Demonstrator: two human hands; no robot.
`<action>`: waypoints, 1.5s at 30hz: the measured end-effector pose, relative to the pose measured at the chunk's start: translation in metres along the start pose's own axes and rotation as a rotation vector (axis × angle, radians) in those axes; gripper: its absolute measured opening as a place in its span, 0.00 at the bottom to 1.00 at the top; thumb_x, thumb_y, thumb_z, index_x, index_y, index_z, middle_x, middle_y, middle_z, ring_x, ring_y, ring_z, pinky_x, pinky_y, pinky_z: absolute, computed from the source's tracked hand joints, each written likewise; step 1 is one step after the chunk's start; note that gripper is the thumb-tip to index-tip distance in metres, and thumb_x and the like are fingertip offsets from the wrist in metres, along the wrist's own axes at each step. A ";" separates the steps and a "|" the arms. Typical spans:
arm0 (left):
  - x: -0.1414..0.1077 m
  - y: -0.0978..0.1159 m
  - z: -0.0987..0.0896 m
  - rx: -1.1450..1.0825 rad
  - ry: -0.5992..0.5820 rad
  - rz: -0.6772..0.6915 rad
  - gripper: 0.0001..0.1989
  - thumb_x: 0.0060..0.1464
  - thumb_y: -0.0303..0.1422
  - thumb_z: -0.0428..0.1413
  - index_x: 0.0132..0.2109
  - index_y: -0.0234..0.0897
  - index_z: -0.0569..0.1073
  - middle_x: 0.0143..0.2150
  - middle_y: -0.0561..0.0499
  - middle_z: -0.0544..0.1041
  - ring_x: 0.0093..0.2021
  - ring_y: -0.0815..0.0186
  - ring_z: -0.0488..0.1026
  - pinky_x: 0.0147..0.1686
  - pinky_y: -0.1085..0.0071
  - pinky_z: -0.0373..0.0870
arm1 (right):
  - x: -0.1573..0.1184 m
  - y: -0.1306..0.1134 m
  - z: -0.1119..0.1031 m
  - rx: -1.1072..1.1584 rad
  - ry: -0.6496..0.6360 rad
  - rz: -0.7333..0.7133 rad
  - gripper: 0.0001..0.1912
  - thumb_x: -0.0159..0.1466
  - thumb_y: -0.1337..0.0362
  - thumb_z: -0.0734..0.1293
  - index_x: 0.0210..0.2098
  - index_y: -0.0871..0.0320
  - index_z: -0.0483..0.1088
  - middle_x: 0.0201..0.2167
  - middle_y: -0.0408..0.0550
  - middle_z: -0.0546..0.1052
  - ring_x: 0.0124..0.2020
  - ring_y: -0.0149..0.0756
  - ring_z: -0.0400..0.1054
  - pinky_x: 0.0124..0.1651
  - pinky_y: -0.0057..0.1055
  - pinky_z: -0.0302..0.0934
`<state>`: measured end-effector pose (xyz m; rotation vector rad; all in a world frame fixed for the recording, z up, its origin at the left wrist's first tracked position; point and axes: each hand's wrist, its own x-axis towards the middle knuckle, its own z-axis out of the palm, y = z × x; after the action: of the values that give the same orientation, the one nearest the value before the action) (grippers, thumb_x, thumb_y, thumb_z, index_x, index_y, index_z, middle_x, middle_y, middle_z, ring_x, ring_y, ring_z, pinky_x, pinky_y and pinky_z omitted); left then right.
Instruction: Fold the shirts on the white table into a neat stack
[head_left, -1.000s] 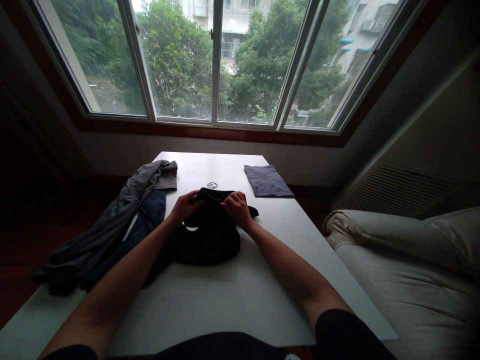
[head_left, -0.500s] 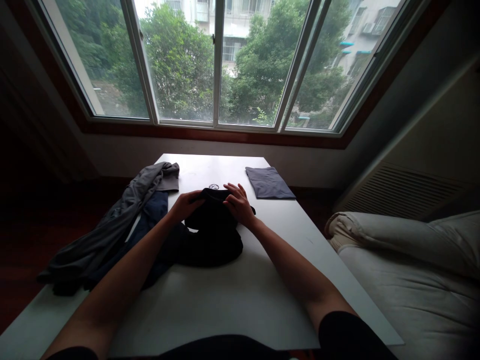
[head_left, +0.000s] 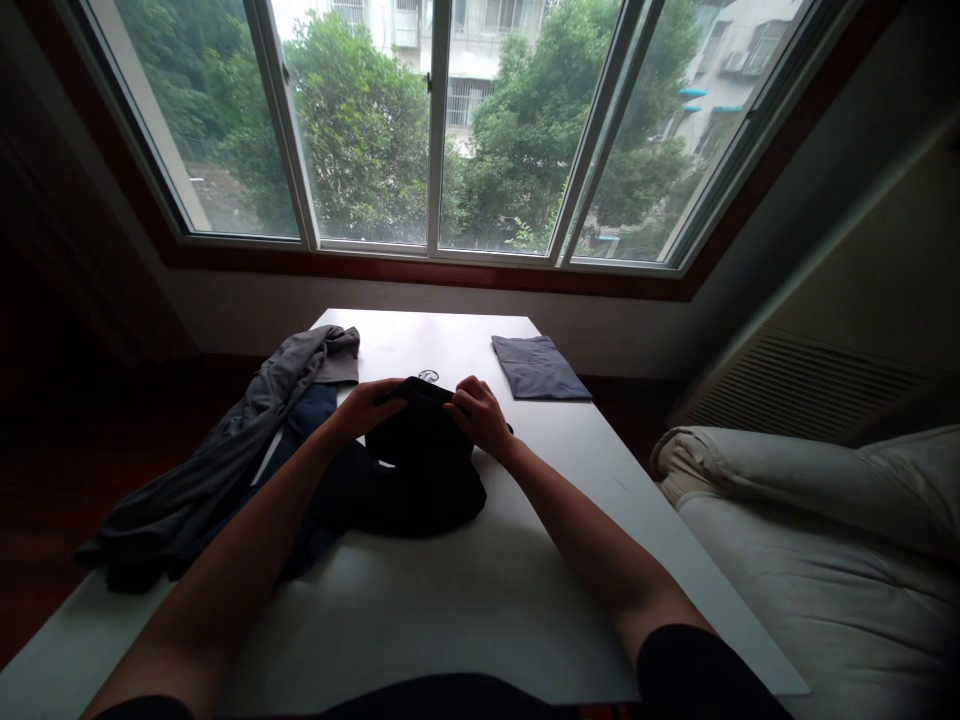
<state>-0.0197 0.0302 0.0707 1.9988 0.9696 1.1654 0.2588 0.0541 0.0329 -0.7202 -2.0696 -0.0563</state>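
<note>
A black garment (head_left: 427, 490) lies bunched on the white table (head_left: 450, 620), its far edge raised between my hands. My left hand (head_left: 369, 408) grips that edge at the left, thumb on the near side. At the right end of the same edge, my right hand (head_left: 480, 412) pinches the cloth with its fingers curled. The garment is too dark to tell its exact kind. Just beyond the raised edge, a thin dark loop (head_left: 428, 376) rests on the table.
Grey clothing (head_left: 247, 440) is heaped along the table's left side over a navy garment (head_left: 304, 420) with a white stripe. A folded grey cloth (head_left: 540, 366) lies at the far right corner. A pale padded seat (head_left: 810, 540) stands to the right, and a window (head_left: 435, 130) is ahead.
My right hand's fingers, spread a moment ago, have curled in on the black garment's edge. The edge is pulled a little straighter between my hands; my left hand has barely moved.
</note>
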 end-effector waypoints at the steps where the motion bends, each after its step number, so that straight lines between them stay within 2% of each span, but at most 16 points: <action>1: 0.000 0.001 0.001 0.031 -0.004 0.003 0.25 0.56 0.45 0.65 0.56 0.34 0.81 0.48 0.45 0.84 0.45 0.55 0.81 0.47 0.66 0.76 | -0.001 0.000 0.000 -0.015 0.003 0.001 0.13 0.73 0.56 0.66 0.34 0.54 0.71 0.40 0.50 0.72 0.41 0.40 0.66 0.49 0.41 0.64; 5: -0.002 0.007 0.004 0.200 -0.010 -0.027 0.21 0.54 0.44 0.65 0.51 0.37 0.83 0.39 0.50 0.85 0.39 0.57 0.80 0.39 0.70 0.74 | -0.003 0.000 -0.001 -0.048 -0.024 0.017 0.13 0.73 0.55 0.66 0.34 0.53 0.72 0.40 0.50 0.73 0.40 0.41 0.67 0.49 0.40 0.63; 9: -0.002 0.010 0.007 0.259 0.050 -0.054 0.18 0.56 0.45 0.62 0.47 0.39 0.85 0.35 0.54 0.84 0.36 0.58 0.79 0.35 0.71 0.72 | -0.004 0.002 0.000 -0.041 -0.081 0.040 0.12 0.72 0.51 0.67 0.41 0.53 0.73 0.40 0.50 0.75 0.40 0.43 0.67 0.48 0.41 0.64; 13: 0.000 0.006 0.009 0.229 0.121 -0.072 0.18 0.56 0.46 0.62 0.45 0.39 0.85 0.35 0.53 0.84 0.36 0.58 0.79 0.35 0.71 0.72 | -0.007 0.008 0.002 -0.023 -0.127 0.015 0.17 0.71 0.49 0.68 0.50 0.53 0.72 0.41 0.51 0.77 0.41 0.45 0.69 0.50 0.42 0.64; 18: 0.002 -0.003 0.006 0.117 0.214 -0.115 0.18 0.56 0.46 0.62 0.43 0.36 0.84 0.34 0.52 0.82 0.33 0.61 0.76 0.32 0.71 0.70 | -0.012 0.017 0.004 -0.049 -0.162 -0.032 0.29 0.69 0.49 0.70 0.64 0.54 0.64 0.48 0.54 0.78 0.45 0.48 0.71 0.53 0.43 0.63; 21: 0.003 -0.006 0.002 0.054 0.268 -0.141 0.18 0.55 0.46 0.63 0.41 0.35 0.84 0.31 0.52 0.81 0.30 0.64 0.73 0.30 0.73 0.68 | -0.015 0.020 0.004 -0.080 -0.171 -0.036 0.30 0.70 0.52 0.69 0.66 0.54 0.62 0.51 0.55 0.76 0.47 0.49 0.71 0.54 0.44 0.64; 26: 0.004 -0.012 0.000 -0.052 0.328 -0.174 0.20 0.53 0.49 0.65 0.40 0.34 0.82 0.30 0.52 0.78 0.30 0.64 0.71 0.29 0.73 0.67 | -0.018 0.021 0.005 -0.097 -0.118 -0.005 0.20 0.71 0.55 0.68 0.60 0.53 0.68 0.52 0.55 0.75 0.47 0.48 0.70 0.53 0.44 0.65; 32: 0.007 -0.016 -0.005 0.064 0.370 -0.034 0.17 0.56 0.47 0.63 0.33 0.36 0.80 0.35 0.50 0.75 0.36 0.65 0.71 0.36 0.72 0.70 | -0.020 0.026 0.010 -0.050 -0.116 0.016 0.09 0.70 0.58 0.68 0.48 0.52 0.73 0.50 0.53 0.74 0.46 0.44 0.70 0.49 0.40 0.66; 34: 0.007 -0.018 -0.006 0.035 0.367 -0.050 0.17 0.55 0.47 0.63 0.34 0.36 0.80 0.34 0.51 0.75 0.35 0.65 0.71 0.35 0.72 0.69 | -0.020 0.028 0.012 0.022 -0.073 0.068 0.07 0.70 0.57 0.67 0.43 0.53 0.73 0.46 0.52 0.75 0.44 0.42 0.70 0.47 0.38 0.66; 39: 0.004 -0.021 -0.004 -0.097 0.344 -0.153 0.21 0.53 0.50 0.65 0.42 0.35 0.81 0.32 0.51 0.79 0.32 0.64 0.73 0.32 0.71 0.69 | -0.015 0.026 0.013 0.237 0.045 0.287 0.10 0.70 0.55 0.65 0.36 0.53 0.70 0.36 0.46 0.75 0.37 0.39 0.69 0.43 0.36 0.65; 45: 0.004 -0.019 -0.003 -0.160 0.309 -0.185 0.23 0.50 0.51 0.67 0.42 0.34 0.82 0.35 0.50 0.82 0.32 0.62 0.76 0.32 0.71 0.71 | -0.014 0.026 0.016 0.377 0.122 0.504 0.14 0.70 0.50 0.64 0.35 0.53 0.65 0.27 0.40 0.67 0.30 0.35 0.61 0.34 0.31 0.59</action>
<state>-0.0260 0.0444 0.0585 1.5970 1.1461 1.4241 0.2655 0.0737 0.0065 -0.9477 -1.6643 0.5448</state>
